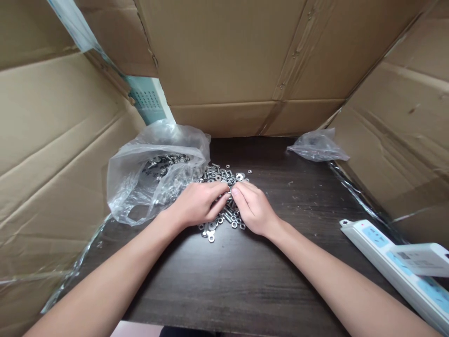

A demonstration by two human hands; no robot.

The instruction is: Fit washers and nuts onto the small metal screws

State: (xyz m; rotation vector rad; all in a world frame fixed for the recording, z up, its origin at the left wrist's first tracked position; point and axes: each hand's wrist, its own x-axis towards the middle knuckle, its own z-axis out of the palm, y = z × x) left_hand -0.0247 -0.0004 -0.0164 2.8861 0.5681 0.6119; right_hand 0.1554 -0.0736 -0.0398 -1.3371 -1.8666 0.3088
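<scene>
Over a heap of loose metal bolts, nuts and washers [227,216], my left hand [200,202] and my right hand [253,206] meet fingertip to fingertip. Both are closed in a pinch. A small metal fastener [229,191] glints between the fingertips; my fingers cover most of it, so its exact kind cannot be made out. Part of the heap lies hidden under my hands. Close to my left wrist stands an open clear plastic bag [131,164] with more metal fasteners [171,161] inside.
Cardboard walls [224,56] enclose the dark wooden table [217,281] at the back and sides. A second, crumpled plastic bag [319,145] lies at the back right. Along the right edge is a white power strip [372,248] with a white plug-in adapter [423,259].
</scene>
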